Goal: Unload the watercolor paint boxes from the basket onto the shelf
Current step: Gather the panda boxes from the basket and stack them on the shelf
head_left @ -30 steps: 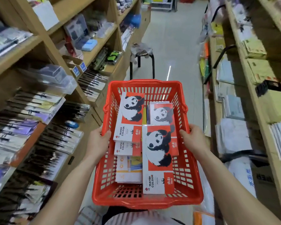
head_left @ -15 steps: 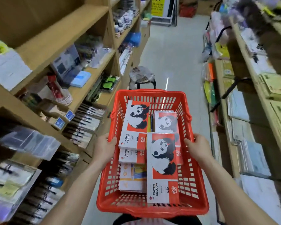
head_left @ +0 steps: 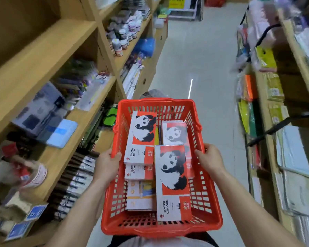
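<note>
The left hand (head_left: 107, 166) and right hand (head_left: 210, 160) each grip a side rim of the red plastic basket (head_left: 161, 229). Inside it lie red-and-white cardboard panda paint boxes (head_left: 171, 175); the wooden shelf (head_left: 48, 56) stands to its left. Letting go with one hand could tip it and spill the boxes.

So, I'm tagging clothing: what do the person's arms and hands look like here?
Both forearms are bare, with no sleeves in view. The left hand and right hand wear no gloves; no watch, ring or bracelet shows.

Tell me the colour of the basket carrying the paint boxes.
Red-orange plastic basket, seen best in the head view, the only one.
</note>
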{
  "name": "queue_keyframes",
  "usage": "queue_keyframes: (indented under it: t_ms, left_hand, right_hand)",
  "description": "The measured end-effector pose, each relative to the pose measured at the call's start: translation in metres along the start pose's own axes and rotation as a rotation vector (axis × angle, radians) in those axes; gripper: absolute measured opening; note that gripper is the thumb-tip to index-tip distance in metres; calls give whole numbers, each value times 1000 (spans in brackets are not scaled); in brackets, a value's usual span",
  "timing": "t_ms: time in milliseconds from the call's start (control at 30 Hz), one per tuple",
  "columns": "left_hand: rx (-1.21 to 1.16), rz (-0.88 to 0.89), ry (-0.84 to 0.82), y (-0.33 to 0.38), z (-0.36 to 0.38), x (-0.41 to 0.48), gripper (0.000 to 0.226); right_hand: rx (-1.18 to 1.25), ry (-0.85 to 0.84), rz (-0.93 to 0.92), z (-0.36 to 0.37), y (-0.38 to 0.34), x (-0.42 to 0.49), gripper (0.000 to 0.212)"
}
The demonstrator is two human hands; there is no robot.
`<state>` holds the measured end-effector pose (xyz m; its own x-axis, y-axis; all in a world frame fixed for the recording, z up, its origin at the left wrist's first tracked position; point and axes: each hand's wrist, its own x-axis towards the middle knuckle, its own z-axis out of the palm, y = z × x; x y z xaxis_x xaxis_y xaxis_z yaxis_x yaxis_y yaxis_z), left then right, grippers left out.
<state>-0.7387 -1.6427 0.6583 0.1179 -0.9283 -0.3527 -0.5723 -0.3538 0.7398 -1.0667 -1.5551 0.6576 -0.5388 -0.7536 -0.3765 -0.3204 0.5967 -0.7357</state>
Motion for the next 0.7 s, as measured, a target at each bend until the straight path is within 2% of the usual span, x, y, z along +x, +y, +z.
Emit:
queue_keyframes:
  t_ms: [167, 400, 700]
  left_hand:
    - [-19, 0, -3, 60, 24, 108, 15]
    - [-18, 14, -84, 118, 60, 291, 20]
    - [134, 40, -136, 174, 117, 514, 17]
  right_hand:
    - [-10, -4, 5, 3, -60, 113, 15]
    - [-37, 43, 53, 41, -129, 273, 16]
    - [-57, 53, 136, 107, -182, 472, 15]
